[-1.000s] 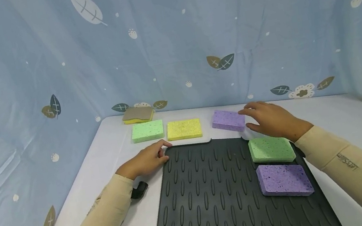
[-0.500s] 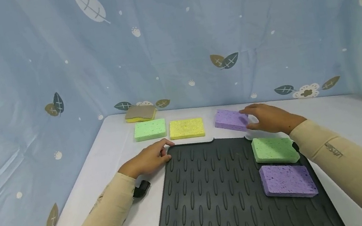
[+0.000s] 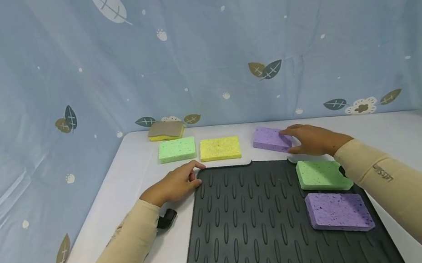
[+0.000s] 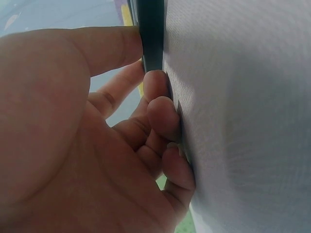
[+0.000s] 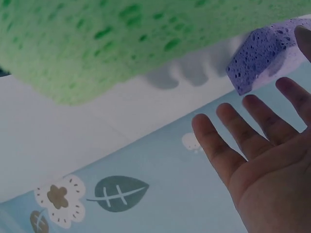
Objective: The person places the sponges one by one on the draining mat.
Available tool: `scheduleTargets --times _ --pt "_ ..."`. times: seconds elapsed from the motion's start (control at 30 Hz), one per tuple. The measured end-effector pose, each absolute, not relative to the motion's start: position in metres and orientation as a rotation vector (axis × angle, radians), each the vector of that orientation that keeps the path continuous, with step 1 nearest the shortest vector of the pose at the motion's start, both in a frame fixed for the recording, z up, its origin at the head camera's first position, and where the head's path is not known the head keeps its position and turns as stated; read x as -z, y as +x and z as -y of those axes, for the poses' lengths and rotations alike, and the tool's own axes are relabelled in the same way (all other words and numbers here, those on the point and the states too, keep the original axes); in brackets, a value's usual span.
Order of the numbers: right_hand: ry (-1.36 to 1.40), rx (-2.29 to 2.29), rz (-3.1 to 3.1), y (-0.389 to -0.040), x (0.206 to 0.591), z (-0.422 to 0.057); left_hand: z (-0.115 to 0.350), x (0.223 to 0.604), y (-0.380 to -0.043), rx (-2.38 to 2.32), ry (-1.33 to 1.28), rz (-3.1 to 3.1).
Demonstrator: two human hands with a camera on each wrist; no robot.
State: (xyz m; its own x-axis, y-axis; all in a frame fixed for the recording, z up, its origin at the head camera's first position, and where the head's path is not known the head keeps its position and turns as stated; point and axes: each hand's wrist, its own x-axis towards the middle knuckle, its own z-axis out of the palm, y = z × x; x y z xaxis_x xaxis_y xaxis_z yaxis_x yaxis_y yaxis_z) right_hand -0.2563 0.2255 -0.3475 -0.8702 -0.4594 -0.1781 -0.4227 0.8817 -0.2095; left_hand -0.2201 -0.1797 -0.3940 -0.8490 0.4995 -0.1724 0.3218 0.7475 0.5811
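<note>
A dark ribbed rubber mat (image 3: 229, 220) lies on the white table. My left hand (image 3: 174, 184) grips its far left corner with thumb and index finger. In the left wrist view, the thumb meets the mat's edge (image 4: 149, 34) and the other fingers curl against the tablecloth. My right hand (image 3: 311, 139) is at the right end of a purple sponge (image 3: 268, 139) beyond the mat, thumb at its near side and index finger at its far side. In the right wrist view the fingers are straight and spread beside this sponge (image 5: 257, 58); whether they press on it I cannot tell.
On the mat's right side lie a green sponge (image 3: 321, 175) and a purple sponge (image 3: 340, 212). Behind the left hand are a light green sponge (image 3: 176, 150), a yellow sponge (image 3: 219, 148) and a brown-topped yellow sponge (image 3: 166, 130). A blue patterned curtain (image 3: 198, 50) borders the table.
My right hand has drawn in on the far purple sponge, the thumb coming closer to its near corner. The left hand stays at the mat's corner. The head view has shifted slightly.
</note>
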Motion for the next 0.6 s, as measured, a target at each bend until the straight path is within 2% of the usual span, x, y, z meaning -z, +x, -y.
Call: scheduleTargets --times 0.6 --pt "-0.626 0.234 -2.835 -0.2611 0.3553 -0.2228 0.1803 0.3965 -0.2221 -0.796 0.648 -2.633"
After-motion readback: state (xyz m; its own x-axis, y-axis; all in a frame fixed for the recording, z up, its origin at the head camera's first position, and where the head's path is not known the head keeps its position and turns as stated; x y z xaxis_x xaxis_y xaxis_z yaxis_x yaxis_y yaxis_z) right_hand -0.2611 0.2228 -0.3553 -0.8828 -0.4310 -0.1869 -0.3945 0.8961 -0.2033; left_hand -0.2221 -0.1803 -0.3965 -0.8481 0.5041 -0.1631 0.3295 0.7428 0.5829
